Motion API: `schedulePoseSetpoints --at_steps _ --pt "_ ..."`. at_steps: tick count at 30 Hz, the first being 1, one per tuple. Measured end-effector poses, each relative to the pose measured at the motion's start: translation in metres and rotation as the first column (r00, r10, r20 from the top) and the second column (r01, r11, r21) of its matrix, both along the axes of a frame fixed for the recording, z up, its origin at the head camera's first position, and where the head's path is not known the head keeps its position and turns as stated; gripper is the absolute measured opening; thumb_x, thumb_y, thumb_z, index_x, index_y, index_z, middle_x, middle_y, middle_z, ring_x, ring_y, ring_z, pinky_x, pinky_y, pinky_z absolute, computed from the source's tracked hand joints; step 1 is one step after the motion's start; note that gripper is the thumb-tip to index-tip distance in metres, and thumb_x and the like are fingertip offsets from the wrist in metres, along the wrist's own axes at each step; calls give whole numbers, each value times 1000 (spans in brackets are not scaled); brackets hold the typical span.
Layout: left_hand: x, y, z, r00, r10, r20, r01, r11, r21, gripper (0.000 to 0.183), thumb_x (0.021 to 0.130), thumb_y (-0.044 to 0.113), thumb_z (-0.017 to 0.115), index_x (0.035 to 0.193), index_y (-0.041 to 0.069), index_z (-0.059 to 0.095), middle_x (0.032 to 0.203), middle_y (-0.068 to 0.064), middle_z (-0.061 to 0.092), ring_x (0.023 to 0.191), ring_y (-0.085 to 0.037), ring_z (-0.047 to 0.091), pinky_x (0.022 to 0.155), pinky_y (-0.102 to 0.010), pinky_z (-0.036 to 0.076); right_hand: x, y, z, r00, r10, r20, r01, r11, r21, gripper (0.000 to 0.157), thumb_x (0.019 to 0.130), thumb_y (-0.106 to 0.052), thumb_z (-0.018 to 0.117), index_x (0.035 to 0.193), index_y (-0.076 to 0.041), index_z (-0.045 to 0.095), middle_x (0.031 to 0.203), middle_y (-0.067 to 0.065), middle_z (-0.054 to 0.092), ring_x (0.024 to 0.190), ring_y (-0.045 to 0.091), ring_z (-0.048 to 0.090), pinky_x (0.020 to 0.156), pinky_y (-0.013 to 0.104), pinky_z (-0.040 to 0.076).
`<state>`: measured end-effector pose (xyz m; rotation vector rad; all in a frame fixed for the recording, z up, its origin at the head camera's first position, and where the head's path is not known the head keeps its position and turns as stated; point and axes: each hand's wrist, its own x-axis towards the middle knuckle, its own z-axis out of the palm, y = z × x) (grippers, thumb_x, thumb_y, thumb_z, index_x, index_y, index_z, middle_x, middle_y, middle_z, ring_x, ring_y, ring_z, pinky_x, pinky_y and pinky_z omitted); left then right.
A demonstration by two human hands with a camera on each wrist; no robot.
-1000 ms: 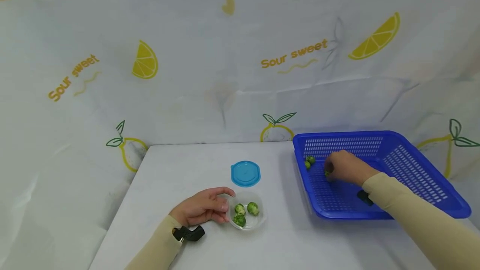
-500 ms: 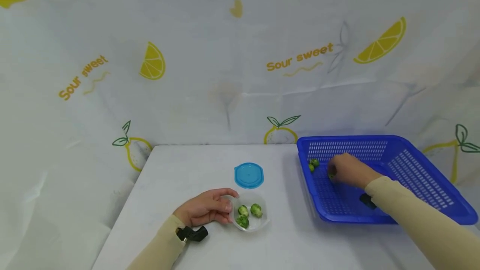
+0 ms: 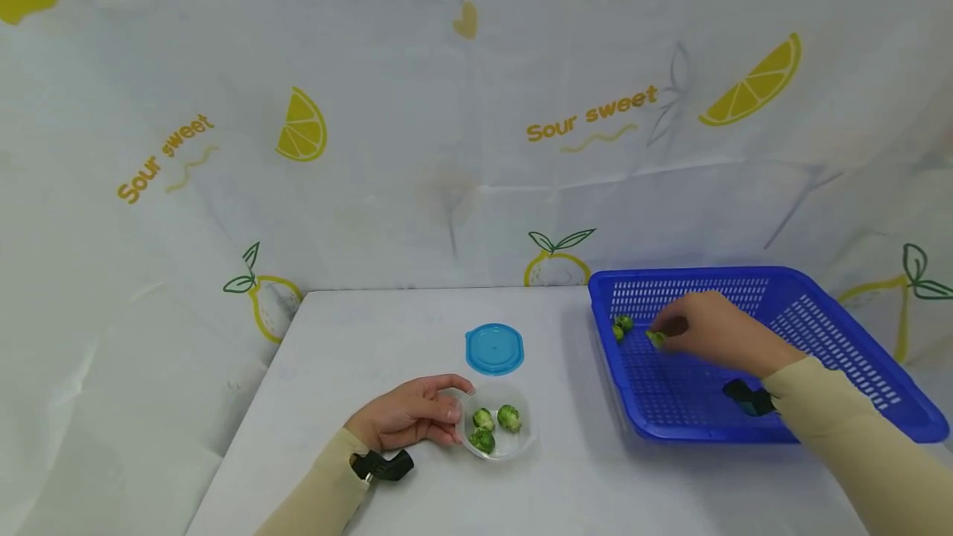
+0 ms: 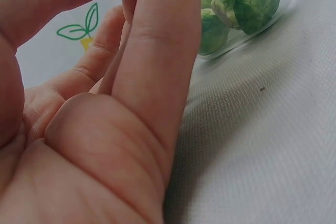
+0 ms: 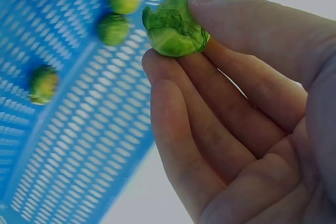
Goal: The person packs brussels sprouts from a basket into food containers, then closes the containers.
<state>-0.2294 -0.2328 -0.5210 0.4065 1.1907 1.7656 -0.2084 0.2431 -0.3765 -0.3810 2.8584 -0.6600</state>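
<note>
In the head view my right hand [image 3: 718, 336] is over the blue basket [image 3: 625, 404]. Its thumb and fingertips pinch a green Brussels sprout [image 5: 176, 27], plain in the right wrist view. Three more Brussels sprouts [image 5: 112, 29] lie in the basket, near its wall. At the table's middle, my left hand [image 3: 405, 413] holds the left side of a clear plastic bowl [image 3: 515, 445], its index finger along the rim. Three Brussels sprouts [image 3: 510, 418] sit inside that bowl. The left wrist view shows sprouts [image 4: 252, 3] behind the bowl's wall, partly hidden by a finger.
A blue lid [image 3: 495, 349] lies flat on the white table [image 3: 387, 329], just behind the bowl. The perforated basket takes up the right side. A white sheet [image 3: 417, 147] printed with lemons hangs behind the table.
My right hand has lifted and drawn slightly right, with the sprout now visible at its fingertips. The left hand stays on the bowl. The whole head view has shifted slightly.
</note>
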Motion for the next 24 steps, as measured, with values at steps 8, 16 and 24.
schedulePoseSetpoints --at_steps 8,16,24 --pt "1 -1 0 1000 -3 -3 3 1000 9 50 103 3 67 149 5 46 96 -2 74 90 -18 82 84 -28 68 15 -17 28 996 21 -91 -20 1000 12 19 94 -18 85 112 -17 84 108 -3 81 98 16 76 80 38 66" --pt "0 -5 -2 1000 11 0 -11 1000 -11 49 105 1 64 150 5 45 97 -2 74 90 -17 81 85 -28 68 23 -65 42 985 95 -141 -104 993 -54 21 94 -17 85 115 -20 82 112 -7 80 103 13 75 87 36 66" --pt "-2 -3 -1 1000 14 1 -14 999 -35 52 105 2 64 153 5 43 97 -2 74 88 -17 81 85 -30 68 24 -132 25 966 226 -125 -244 959 -145 20 95 -15 84 113 -23 82 109 -11 78 99 6 72 85 28 64"
